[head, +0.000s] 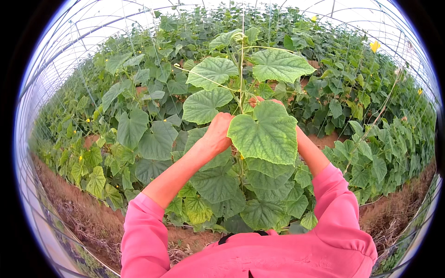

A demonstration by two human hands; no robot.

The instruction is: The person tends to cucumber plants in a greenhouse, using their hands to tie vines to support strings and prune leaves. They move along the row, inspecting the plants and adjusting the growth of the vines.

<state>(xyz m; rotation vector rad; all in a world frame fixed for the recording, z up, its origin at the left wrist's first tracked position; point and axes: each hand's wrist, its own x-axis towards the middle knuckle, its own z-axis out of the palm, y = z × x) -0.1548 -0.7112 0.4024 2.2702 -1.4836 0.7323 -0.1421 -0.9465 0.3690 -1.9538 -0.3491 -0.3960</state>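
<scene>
A cucumber vine [240, 66] climbs beside an upright white string [243, 21] in front of me. My left hand [221, 129] is at the vine's stem, its fingers curled and their tips hidden, so what it grips does not show. My right hand [259, 100] reaches behind a broad cucumber leaf [266, 133]; only some fingers show above the leaf, close to the stem. Thin pale tendrils [208, 79] stretch from the stem to the left and right above my hands. Wide leaves flank the stem above and below.
Dense rows of cucumber plants [149, 135] with hanging strings fill the space ahead and to both sides. Arched metal tubes [87, 34] carry the greenhouse cover. Bare brown soil with dry stalks [87, 215] lies at the lower left, and a dry stem [375, 120] slants at the right.
</scene>
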